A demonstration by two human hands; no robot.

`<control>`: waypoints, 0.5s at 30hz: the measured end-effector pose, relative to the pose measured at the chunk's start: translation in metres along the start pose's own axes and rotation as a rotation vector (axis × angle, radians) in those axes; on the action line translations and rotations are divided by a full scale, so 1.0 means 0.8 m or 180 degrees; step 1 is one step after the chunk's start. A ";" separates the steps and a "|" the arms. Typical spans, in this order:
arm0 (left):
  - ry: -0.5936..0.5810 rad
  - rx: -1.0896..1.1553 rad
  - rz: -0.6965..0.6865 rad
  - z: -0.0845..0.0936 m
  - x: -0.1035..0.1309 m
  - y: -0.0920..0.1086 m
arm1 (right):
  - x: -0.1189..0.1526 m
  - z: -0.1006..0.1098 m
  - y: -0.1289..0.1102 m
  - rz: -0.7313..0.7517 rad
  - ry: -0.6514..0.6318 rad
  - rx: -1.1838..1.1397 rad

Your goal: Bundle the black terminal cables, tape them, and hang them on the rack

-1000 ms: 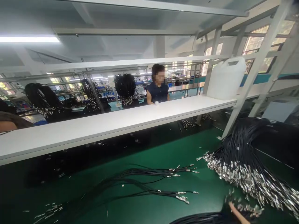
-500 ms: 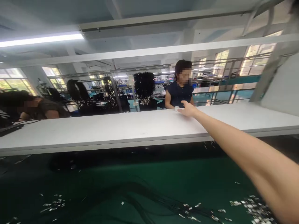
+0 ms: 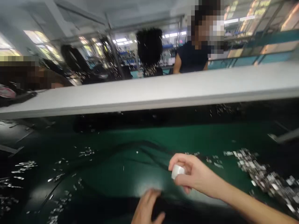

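My right hand [image 3: 190, 174] is closed round a small white cylinder [image 3: 177, 171], thumb on one side and fingers on the other. The cylinder is held above the green work surface [image 3: 112, 174]; its exact kind is blurred. Lower and to the left, my left hand [image 3: 147, 207] hangs over the dark front part of the surface, thumb apart from the fingers, nothing in it. Thin black cables [image 3: 140, 144] run across the green behind both hands.
A white raised shelf [image 3: 130, 95] spans the far side. Piles of cables with pale connectors lie right [image 3: 263, 174] and left [image 3: 60, 202]. Beyond the shelf are a co-worker in a dark sleeveless top [image 3: 191, 59], another person at left, and hanging black cable bundles [image 3: 149, 49].
My right hand has come down from the shelf to above the green surface, bringing the white cylinder with it. My left hand has entered at the bottom. The view has tilted down.
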State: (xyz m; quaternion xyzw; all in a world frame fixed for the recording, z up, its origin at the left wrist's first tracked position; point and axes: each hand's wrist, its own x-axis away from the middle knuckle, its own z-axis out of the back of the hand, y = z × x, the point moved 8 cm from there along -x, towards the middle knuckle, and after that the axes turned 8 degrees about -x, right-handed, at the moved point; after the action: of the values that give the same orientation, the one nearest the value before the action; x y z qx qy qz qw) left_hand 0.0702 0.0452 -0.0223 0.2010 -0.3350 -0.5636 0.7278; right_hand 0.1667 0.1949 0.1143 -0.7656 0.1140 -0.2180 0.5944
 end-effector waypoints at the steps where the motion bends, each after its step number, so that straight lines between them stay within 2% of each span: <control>1: 0.0374 0.0289 -0.0185 0.016 0.005 0.018 | 0.018 -0.008 0.046 -0.0225 0.0244 -0.0245; 2: 0.0640 0.0610 -0.0380 0.029 0.009 0.035 | 0.033 -0.015 0.086 -0.0361 0.0512 -0.0440; 3: 0.0705 0.0878 -0.0557 0.035 0.010 0.052 | 0.046 -0.020 0.121 -0.0439 0.0766 -0.0572; 4: 0.0632 0.1037 -0.0699 0.037 0.008 0.068 | 0.058 -0.025 0.147 -0.0456 0.0986 -0.0650; 6: 0.0317 0.1115 -0.0840 0.028 0.004 0.089 | 0.078 -0.036 0.175 -0.0394 0.1201 -0.0665; 8: 0.0045 0.1133 -0.0889 0.013 0.003 0.098 | 0.094 -0.050 0.177 -0.0248 0.1129 -0.0600; 10: -0.0070 0.1289 -0.0962 0.004 0.007 0.098 | 0.108 -0.064 0.168 -0.0103 0.0973 -0.0538; 12: -0.0088 0.1522 -0.1064 0.003 0.012 0.096 | 0.119 -0.073 0.162 0.0000 0.0936 -0.0523; 15: -0.0175 0.1779 -0.1142 0.012 0.015 0.092 | 0.127 -0.077 0.161 0.0272 0.1158 -0.0681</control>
State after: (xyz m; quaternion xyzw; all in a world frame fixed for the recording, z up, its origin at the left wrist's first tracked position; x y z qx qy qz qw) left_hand 0.1160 0.0554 0.0369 0.4333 -0.4555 -0.5743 0.5244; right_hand 0.2380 0.0634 0.0227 -0.7669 0.2743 -0.3138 0.4881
